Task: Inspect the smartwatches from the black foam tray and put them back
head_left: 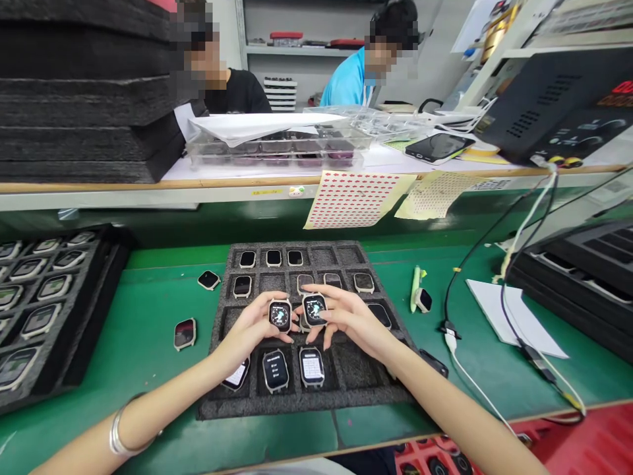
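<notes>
My left hand (262, 316) grips a strapless smartwatch (280, 316) whose lit screen shows a dial. Close beside it, my right hand (341, 313) holds a second smartwatch (314, 309) with a similar lit dial. Both are above a dark grey foam tray (366, 392) with square compartments. Several watch cases lie in the tray. In its front row, one watch (275, 370) shows a dark menu and another (311, 367) a white page; a third bright screen is partly covered by my left forearm. Some middle compartments are hidden by my hands.
Loose watches lie left of the tray (184, 334) and to its right beside a green pen-like tool (414, 288). Foam trays (64, 330) with watches stand at left. Cables (451, 340) and white paper (514, 316) occupy the right. Two people sit beyond the shelf (237, 179).
</notes>
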A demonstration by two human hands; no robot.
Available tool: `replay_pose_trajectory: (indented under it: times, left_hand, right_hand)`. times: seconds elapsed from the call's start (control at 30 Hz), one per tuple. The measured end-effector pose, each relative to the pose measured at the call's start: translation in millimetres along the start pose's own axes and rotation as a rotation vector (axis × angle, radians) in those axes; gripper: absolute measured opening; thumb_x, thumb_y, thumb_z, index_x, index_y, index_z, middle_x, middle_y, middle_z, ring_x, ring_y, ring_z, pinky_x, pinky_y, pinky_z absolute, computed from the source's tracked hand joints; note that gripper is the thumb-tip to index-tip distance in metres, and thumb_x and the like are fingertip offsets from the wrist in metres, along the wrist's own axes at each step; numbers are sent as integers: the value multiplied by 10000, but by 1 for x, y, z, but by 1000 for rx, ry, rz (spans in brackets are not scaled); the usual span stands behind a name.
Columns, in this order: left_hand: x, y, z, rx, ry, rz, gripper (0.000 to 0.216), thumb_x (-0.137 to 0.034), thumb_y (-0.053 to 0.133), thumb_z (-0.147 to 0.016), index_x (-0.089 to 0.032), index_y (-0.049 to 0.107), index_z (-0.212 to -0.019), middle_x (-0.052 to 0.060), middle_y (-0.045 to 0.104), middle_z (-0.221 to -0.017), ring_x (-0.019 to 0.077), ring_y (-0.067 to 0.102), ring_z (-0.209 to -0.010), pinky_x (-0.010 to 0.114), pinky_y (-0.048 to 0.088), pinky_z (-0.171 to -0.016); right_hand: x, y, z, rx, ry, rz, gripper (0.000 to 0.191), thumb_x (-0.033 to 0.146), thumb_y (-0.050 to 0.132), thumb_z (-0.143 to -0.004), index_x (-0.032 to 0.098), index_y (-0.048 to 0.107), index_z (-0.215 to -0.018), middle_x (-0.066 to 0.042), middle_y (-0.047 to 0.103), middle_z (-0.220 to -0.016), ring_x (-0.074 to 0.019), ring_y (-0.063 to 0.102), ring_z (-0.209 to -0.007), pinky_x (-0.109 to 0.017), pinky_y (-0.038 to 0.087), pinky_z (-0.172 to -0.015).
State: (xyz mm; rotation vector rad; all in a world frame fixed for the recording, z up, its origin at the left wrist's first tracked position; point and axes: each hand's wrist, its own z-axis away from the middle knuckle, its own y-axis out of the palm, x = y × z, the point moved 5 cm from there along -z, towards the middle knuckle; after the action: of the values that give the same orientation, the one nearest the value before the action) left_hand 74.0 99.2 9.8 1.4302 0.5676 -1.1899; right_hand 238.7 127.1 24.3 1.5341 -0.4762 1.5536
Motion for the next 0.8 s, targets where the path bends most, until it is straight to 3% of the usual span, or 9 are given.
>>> replay_pose_trajectory:
  times: [0.5, 0.8]
  left_hand:
    - [0, 1, 5, 33, 23, -148, 304, -251, 605, -834, -185, 510, -1115, 67, 646, -934, 218, 646, -888, 352, 564, -725]
    - [0, 1, 6, 15, 20, -151, 333, -335, 633, -821, -174, 534, -1095, 79, 671, -929, 223, 660, -877, 343, 572, -697]
  right_hand:
    - [-5, -2, 6, 31, -28, 2, 503, 303, 618, -855, 176, 448, -1311, -155, 669, -1068, -212, 710, -660, -235, 545, -467]
    - [-4, -2, 8, -12, -34, 7, 494, 351, 588, -879, 168, 459, -1318, -171, 664, -1079, -210, 706, -626, -241, 532, -446]
